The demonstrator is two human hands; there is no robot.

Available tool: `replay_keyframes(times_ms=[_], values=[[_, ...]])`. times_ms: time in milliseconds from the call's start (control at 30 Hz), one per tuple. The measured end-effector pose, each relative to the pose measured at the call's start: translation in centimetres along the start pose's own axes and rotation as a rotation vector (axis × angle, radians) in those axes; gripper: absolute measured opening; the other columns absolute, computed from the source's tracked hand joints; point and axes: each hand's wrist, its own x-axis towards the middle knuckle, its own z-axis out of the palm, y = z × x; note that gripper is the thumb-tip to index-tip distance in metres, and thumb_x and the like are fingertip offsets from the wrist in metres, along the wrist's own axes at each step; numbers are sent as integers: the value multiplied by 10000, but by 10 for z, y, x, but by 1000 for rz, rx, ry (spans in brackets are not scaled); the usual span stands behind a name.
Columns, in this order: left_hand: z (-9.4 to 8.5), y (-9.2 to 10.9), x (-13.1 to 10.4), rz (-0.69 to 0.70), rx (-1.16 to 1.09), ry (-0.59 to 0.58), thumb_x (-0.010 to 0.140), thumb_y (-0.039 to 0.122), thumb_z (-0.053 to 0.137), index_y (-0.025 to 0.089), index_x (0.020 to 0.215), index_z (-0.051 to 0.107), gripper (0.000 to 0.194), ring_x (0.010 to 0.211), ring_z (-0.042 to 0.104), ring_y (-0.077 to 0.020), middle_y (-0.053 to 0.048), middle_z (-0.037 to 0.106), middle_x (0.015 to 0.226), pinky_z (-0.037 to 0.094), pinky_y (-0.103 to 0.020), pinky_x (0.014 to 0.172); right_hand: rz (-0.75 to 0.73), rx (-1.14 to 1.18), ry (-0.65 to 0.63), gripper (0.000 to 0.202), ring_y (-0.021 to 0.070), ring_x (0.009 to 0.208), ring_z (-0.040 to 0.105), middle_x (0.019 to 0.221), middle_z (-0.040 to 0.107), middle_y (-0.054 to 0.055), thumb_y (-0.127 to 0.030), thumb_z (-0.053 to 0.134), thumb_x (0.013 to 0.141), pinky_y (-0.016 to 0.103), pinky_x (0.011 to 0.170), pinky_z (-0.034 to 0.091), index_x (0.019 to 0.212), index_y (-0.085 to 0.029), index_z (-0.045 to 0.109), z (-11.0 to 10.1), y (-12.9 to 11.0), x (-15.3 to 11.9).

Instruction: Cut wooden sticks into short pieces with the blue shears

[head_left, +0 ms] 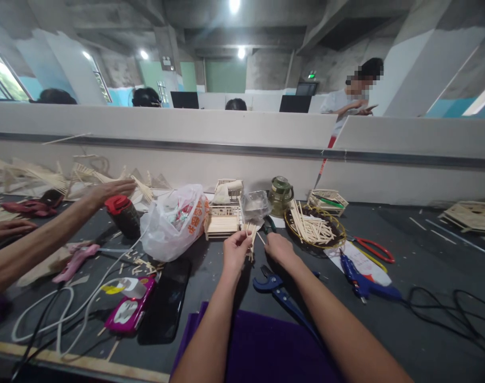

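Note:
My left hand [236,251] is closed, thumb and fingers together beside a small bunch of thin wooden sticks [251,243]; what is in its fingertips is too small to make out. A short wooden stick [261,238] juts from the fingertips of my right hand [281,249], which is closed and palm down. Just beyond that hand lie dark-green-handled pliers [270,224]. Below both hands, a blue cutter [280,295] rests on the dark table. Behind my left hand stands a little model made of sticks [223,221].
A basket [343,242] of sticks and a blue glue gun [360,279] are to the right. On the left are a plastic bag [174,226], a red-lidded bottle [124,215], a phone [164,303] and a purple power strip [130,311]. A co-worker's arm [58,234] reaches in there.

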Motion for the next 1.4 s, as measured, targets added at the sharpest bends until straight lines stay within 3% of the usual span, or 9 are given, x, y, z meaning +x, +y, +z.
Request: replay_keyframes(times_ms=[167, 267, 400, 567, 933, 1000, 1100, 1233, 1400], values=[[7, -11, 2, 24, 34, -33, 613, 275, 725, 129, 874, 727, 299, 591, 569, -121, -30, 657, 663, 448, -226, 569, -32, 102, 124, 150, 211, 832, 652, 847, 685, 115, -206, 478, 796, 258, 691, 427, 778, -152, 617, -8, 26, -12], [12, -18, 3, 98, 104, -62, 633, 257, 706, 142, 842, 734, 240, 604, 574, -133, -27, 671, 672, 444, -235, 587, -145, 251, 211, 145, 140, 712, 621, 761, 657, 25, -246, 436, 822, 209, 648, 415, 817, -192, 570, -8, 35, -24], [17, -26, 2, 227, 277, -120, 676, 216, 671, 179, 825, 752, 174, 713, 624, -176, -50, 718, 777, 460, -267, 671, -355, 516, 355, 92, 133, 642, 559, 728, 605, -10, -247, 471, 779, 212, 621, 403, 845, -216, 528, 2, 33, -32], [17, -32, 1, 320, 439, -209, 728, 206, 644, 227, 855, 761, 174, 813, 646, -194, -58, 735, 873, 457, -290, 760, -439, 601, 328, 78, 140, 695, 549, 747, 595, -9, -245, 474, 790, 222, 670, 401, 813, -216, 542, 14, 35, -29], [15, -30, 0, 304, 426, -220, 729, 218, 642, 208, 874, 762, 188, 835, 651, -206, -69, 738, 885, 469, -307, 779, -423, 652, 331, 88, 135, 675, 561, 716, 605, -16, -250, 475, 807, 226, 673, 412, 795, -214, 554, 19, 39, -30], [17, -28, -1, 272, 390, -199, 709, 241, 665, 194, 840, 763, 170, 829, 654, -211, -74, 737, 869, 482, -308, 766, -409, 680, 331, 85, 135, 663, 566, 696, 600, -18, -263, 482, 805, 230, 664, 421, 785, -215, 549, 20, 38, -29], [19, -24, -2, 95, 212, -143, 669, 298, 711, 155, 863, 744, 243, 733, 666, -203, -81, 730, 803, 510, -298, 666, -383, 824, 331, 101, 132, 650, 576, 696, 595, -18, -303, 506, 794, 235, 633, 446, 801, -211, 545, 20, 37, -28], [18, -16, -3, -143, -41, -112, 601, 367, 783, 115, 915, 701, 411, 640, 671, -173, -75, 712, 733, 527, -265, 583, -293, 1177, 173, 275, 126, 545, 565, 653, 568, -38, -409, 572, 745, 214, 457, 436, 919, -199, 533, 17, 36, -26], [15, -11, -4, -178, -72, -103, 565, 376, 810, 108, 862, 702, 414, 621, 667, -160, -74, 704, 706, 524, -243, 562, -291, 1296, 62, 329, 90, 445, 483, 581, 549, -49, -468, 612, 719, 182, 380, 347, 866, -177, 566, 9, 36, -31]])
